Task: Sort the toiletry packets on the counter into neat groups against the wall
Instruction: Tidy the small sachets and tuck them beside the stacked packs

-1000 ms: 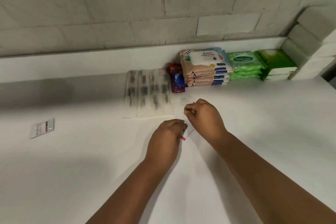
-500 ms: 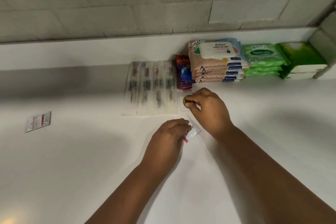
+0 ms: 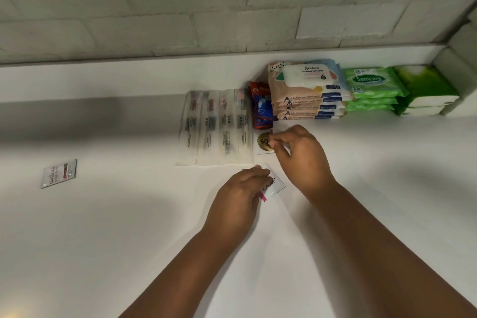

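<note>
My right hand [image 3: 300,160] pinches a small white packet with a gold round label [image 3: 263,142], which lies flat on the white counter [image 3: 129,227] just in front of the red and blue sachets [image 3: 261,108]. My left hand [image 3: 238,195] presses down on a white Dove sachet with a pink corner [image 3: 275,185]. Several clear toothbrush packets [image 3: 216,126] lie side by side to the left of the sachets. Against the wall stand a stack of peach wet-wipe packs [image 3: 307,93], green Sanicare packs [image 3: 371,88] and green and white packs [image 3: 426,90].
A lone silver sachet with red print [image 3: 59,173] lies far left on the counter. A grey brick wall [image 3: 206,8] with a white ledge runs along the back. A wall corner closes the right end.
My right hand has carried the gold-labelled packet away from the left hand, up toward the red and blue sachets, and set it flat. The left hand stays on the Dove sachet.
</note>
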A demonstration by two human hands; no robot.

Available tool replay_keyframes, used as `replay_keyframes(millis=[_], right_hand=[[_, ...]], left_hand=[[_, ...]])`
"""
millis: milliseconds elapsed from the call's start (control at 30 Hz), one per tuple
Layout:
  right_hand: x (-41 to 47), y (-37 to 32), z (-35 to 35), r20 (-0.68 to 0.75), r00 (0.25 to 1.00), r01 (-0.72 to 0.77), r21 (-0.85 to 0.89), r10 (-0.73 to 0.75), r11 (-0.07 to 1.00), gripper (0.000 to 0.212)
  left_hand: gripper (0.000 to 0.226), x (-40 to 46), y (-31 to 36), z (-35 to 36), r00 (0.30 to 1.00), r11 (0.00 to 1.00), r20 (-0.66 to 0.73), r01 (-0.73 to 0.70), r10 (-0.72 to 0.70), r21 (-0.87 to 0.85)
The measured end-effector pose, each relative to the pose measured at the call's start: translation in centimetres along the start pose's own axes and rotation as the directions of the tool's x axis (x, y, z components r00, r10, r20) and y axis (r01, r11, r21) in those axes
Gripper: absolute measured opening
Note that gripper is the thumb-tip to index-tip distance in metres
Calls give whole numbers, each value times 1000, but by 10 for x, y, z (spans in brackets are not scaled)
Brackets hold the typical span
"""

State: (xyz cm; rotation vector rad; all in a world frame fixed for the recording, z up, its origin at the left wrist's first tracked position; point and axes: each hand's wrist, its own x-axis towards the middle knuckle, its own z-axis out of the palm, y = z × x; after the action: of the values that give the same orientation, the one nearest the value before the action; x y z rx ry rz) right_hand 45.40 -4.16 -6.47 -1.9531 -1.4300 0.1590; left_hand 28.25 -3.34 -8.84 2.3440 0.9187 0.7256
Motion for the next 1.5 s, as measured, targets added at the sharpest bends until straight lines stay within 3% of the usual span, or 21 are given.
replay_keyframes(millis=[100,200,300,567,700,833,1000,1133,1233,1500], right_hand=[[-19,-3,-11,128,979,-154,-55,160,987,19],[-36,-9,-13,223,948,-203,-123,226,971,29],[-44,-19,-11,230,941,-221,-141,249,965,39],[-46,-31,-10,219,923,-287,-155,317,945,33],[-41,-26,-9,249,877,-420,-19,411,907,18],[-31,-16,-14,239,850,-523,289,469,802,10],[-17,-15,-15,207,829,-535,569,520,625,8],[-3,-12,-7,186,799,-541,640,572,546,14],[6,-10,-1,164,800,-531,643,577,552,15],[12,0,17,34,852,-482,438,522,759,15]], left_hand=[[27,-2,3,-7,998,999,-60,15,-13,35],[21,-7,5,-11,991,983,-96,112,-99,145],[34,-11,4,-8,987,961,-86,149,-132,231],[34,-11,0,-5,988,965,-109,129,-106,228],[34,-9,1,-5,987,966,-106,140,-119,219],[30,-2,3,-5,982,980,-136,146,-128,133],[28,17,12,-5,961,948,-95,234,-259,-215],[23,39,20,-5,922,864,-95,312,-376,-396],[20,57,15,-4,890,834,-119,355,-439,-423],[7,72,9,-2,887,879,-114,412,-447,-241]])
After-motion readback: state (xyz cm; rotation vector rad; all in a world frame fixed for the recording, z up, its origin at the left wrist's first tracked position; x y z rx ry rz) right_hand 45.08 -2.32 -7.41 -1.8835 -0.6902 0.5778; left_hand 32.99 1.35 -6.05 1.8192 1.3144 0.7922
